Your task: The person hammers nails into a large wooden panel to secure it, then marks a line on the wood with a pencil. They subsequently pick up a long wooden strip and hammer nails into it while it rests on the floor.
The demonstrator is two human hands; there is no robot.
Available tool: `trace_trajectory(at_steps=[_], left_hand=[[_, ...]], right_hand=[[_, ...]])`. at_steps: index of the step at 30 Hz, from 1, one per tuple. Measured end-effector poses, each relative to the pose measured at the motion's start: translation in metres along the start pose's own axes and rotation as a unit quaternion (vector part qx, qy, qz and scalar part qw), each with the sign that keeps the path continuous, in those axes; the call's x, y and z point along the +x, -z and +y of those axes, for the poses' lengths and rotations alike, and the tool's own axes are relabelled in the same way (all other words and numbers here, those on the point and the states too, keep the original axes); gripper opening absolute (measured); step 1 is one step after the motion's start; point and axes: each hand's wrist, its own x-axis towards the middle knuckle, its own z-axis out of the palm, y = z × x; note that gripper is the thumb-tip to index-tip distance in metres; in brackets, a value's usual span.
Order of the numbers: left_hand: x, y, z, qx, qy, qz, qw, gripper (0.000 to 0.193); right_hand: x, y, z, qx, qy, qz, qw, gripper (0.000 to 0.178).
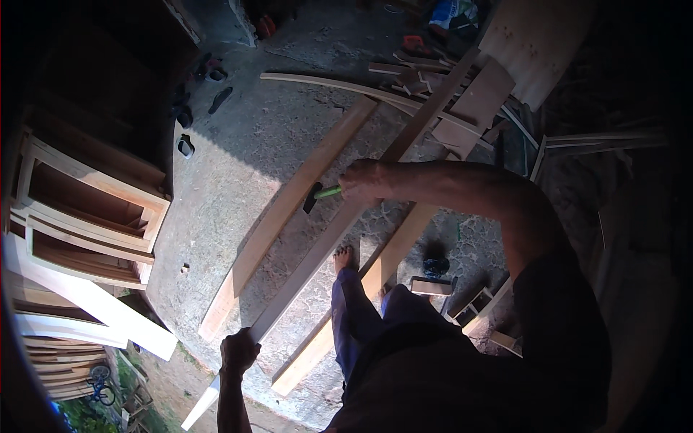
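A long narrow wooden board (pixel 310 276) slants across the view in front of me, from the lower left up to the far right. Near its lower end my left hand (pixel 240 351) is closed around it. My right hand (pixel 361 180) lies over the board's middle, closed on a hammer (pixel 328 191) with a green handle and a dark head. Whether those fingers also grip the board, I cannot tell. Left of it, a second wooden plank (pixel 289 213) lies on the floor. A third plank (pixel 307 361) passes beside my feet, partly hidden by my legs.
Wooden frames (pixel 90 173) stand at the left, with a pale sunlit board (pixel 108 310) below them. Wood offcuts (pixel 419 79) and a wide panel (pixel 534 43) occupy the far right. Sandals (pixel 185 146) lie on the rough concrete floor at far left. A small wooden box frame (pixel 473 307) sits right of my legs.
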Motion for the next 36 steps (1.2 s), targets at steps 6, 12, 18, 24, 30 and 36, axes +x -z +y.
trace_trajectory(at_steps=[6,12,18,24,30,36], left_hand=[[-0.068,-0.006,0.059,0.005,0.022,0.004,1.0,0.04],[-0.105,-0.035,0.099,0.005,0.022,-0.009,1.0,0.038],[-0.129,-0.091,0.093,0.007,-0.038,0.001,0.999,0.035],[-0.141,-0.154,0.088,-0.084,0.004,-0.04,0.996,0.034],[-0.145,-0.16,0.117,-0.03,0.048,-0.084,0.995,0.044],[-0.156,-0.135,0.14,-0.109,0.061,-0.043,0.991,0.018]], right_hand=[[-0.072,0.036,-0.048,0.02,-0.037,-0.043,0.998,0.031],[-0.114,0.011,-0.079,0.017,-0.014,-0.01,1.0,0.027],[-0.124,-0.026,-0.118,0.032,-0.039,0.005,0.999,0.022],[-0.136,-0.068,-0.145,0.052,0.022,0.041,0.998,0.029],[-0.156,-0.073,-0.163,-0.031,0.005,0.013,0.999,0.044],[-0.158,-0.048,-0.162,-0.011,-0.022,-0.081,0.996,0.026]])
